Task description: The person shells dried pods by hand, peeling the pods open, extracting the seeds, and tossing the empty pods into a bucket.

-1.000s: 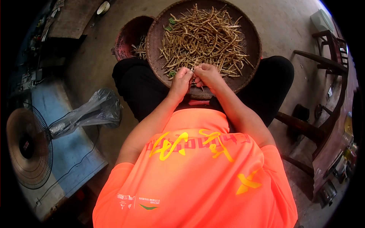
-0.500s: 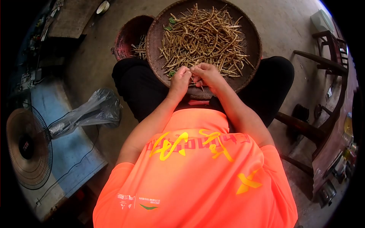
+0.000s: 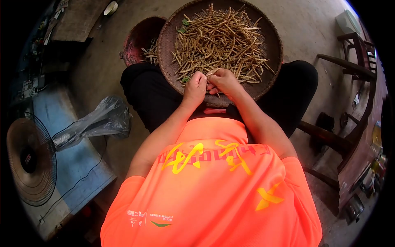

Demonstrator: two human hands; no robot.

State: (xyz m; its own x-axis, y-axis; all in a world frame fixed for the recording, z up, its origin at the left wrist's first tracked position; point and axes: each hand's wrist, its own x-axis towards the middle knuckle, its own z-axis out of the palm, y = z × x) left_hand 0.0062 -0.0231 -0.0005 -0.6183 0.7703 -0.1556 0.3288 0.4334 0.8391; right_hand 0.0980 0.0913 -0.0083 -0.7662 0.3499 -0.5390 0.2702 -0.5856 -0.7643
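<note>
A round woven tray [image 3: 166, 61] rests across my lap, heaped with dry brown bean pods [image 3: 220, 39]. Over its near edge my two hands almost meet. My right hand [image 3: 224, 82] is closed, with a pale bean pod [image 3: 212, 71] showing at its fingertips. Beside it, my left hand [image 3: 195, 87] is pinched shut; whatever lies between its fingers is too small to make out. A few green leaves [image 3: 185, 79] lie among the pods near my left hand.
Left of the tray stands a reddish bucket [image 3: 133, 41] with some pods inside. An electric fan [image 3: 31, 158] and a clear plastic bag [image 3: 103, 117] are at the left, by a blue-topped surface [image 3: 84, 164]. Wooden chairs [image 3: 358, 68] and a table [image 3: 366, 136] stand at the right.
Both hands stay over the tray's near edge with only small finger movement. The pale pod at my right fingertips shows more plainly now.
</note>
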